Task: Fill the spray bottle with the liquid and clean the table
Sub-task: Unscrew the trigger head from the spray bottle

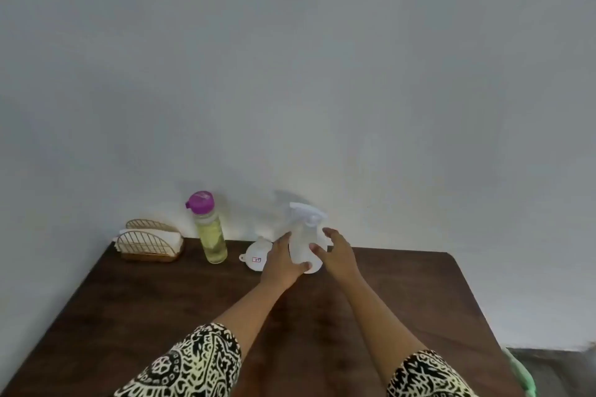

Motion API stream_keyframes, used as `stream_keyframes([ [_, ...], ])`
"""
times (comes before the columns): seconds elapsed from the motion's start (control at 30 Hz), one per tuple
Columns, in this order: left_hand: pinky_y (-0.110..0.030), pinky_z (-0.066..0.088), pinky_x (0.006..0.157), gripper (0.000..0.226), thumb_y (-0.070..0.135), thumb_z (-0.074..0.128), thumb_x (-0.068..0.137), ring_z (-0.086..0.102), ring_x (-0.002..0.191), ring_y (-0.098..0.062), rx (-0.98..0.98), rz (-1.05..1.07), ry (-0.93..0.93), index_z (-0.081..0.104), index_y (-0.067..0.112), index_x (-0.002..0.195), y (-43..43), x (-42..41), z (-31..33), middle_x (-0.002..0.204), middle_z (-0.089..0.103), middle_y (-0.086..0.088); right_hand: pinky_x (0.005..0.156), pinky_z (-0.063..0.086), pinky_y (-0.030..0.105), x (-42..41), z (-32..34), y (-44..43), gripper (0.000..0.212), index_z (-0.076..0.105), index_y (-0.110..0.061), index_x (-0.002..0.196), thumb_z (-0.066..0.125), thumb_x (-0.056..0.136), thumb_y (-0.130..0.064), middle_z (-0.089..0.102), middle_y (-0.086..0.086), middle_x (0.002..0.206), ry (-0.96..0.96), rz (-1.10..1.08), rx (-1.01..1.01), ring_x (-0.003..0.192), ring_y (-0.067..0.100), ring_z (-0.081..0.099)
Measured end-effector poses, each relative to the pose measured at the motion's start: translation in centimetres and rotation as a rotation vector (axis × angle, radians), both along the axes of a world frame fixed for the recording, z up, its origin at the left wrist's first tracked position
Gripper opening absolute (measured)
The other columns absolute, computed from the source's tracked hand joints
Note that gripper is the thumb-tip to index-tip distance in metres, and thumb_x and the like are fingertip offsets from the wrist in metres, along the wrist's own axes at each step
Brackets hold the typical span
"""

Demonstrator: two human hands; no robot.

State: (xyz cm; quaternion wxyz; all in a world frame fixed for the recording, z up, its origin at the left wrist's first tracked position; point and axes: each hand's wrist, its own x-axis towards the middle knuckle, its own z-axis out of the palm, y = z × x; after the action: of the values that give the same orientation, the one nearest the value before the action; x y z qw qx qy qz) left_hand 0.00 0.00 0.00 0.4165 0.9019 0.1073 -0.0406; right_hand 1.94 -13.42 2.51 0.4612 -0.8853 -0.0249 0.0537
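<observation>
Standing upright, a translucent white spray bottle.

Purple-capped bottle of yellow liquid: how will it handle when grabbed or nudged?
Likely tippy: the purple-capped bottle is tall and narrow, standing upright on the table. Probably heavy for its size, since yellowish liquid fills most of it. Its smooth clear wall may be slippery.

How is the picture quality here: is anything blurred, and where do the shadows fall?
Head view: the light is dim and even, with no glare. The white spray bottle almost blends into the pale wall, and its edges are soft. Its faint shadow lies on the wall, up and left of it. The left hand and right hand look slightly blurred.
</observation>
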Motion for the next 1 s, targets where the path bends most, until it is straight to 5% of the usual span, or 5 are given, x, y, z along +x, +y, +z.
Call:
stream_keyframes([
  [0.2,-0.041,0.044,0.106,0.095,0.052,0.079,0.064,0.045,0.13,-0.018,-0.036,0.009,-0.044,0.034,0.024,0.143,-1.1,3.2,-3.1,0.142,0.047,0.002,0.082,0.041,0.022,3.5,-0.7,1.1,0.038,0.057,-0.018,0.123,0.065,0.088,-0.031,0.065,-0.001,0.117,-0.03,0.041,0.085,0.106,0.018,0.061],
  [0.4,-0.037,0.046,0.104,0.079,0.041,0.081,0.07,0.049,0.125,-0.015,-0.063,0.016,-0.088,0.04,0.023,0.136,-1.0,2.6,-4.4,0.135,0.051,0.003,0.072,0.038,0.008,2.8,-2.3,1.7,0.03,0.064,-0.013,0.107,0.07,0.084,-0.031,0.068,-0.005,0.1,-0.08,-0.019,0.206,0.096,0.012,0.061],
  [0.77,-0.03,0.045,0.098,0.076,0.035,0.085,0.065,0.049,0.122,-0.01,-0.162,-0.032,-0.079,0.049,0.028,0.131,0.8,-8.0,-4.0,0.132,0.051,0.009,0.086,0.048,0.024,-8.4,-1.0,2.3,0.038,0.059,-0.023,0.116,0.073,0.082,-0.034,0.061,-0.017,0.098,-0.051,-0.018,0.26,0.094,0.003,0.058],
  [1.0,-0.034,0.046,0.102,0.081,0.039,0.084,0.066,0.046,0.128,-0.011,-0.167,-0.044,-0.079,0.045,0.03,0.136,1.1,-16.8,-4.3,0.141,0.047,0.009,0.077,0.04,0.006,-17.4,-1.1,3.3,0.034,0.051,-0.045,0.096,0.077,0.079,-0.031,0.061,-0.027,0.095,-0.088,-0.071,0.316,0.093,-0.008,0.058],
])
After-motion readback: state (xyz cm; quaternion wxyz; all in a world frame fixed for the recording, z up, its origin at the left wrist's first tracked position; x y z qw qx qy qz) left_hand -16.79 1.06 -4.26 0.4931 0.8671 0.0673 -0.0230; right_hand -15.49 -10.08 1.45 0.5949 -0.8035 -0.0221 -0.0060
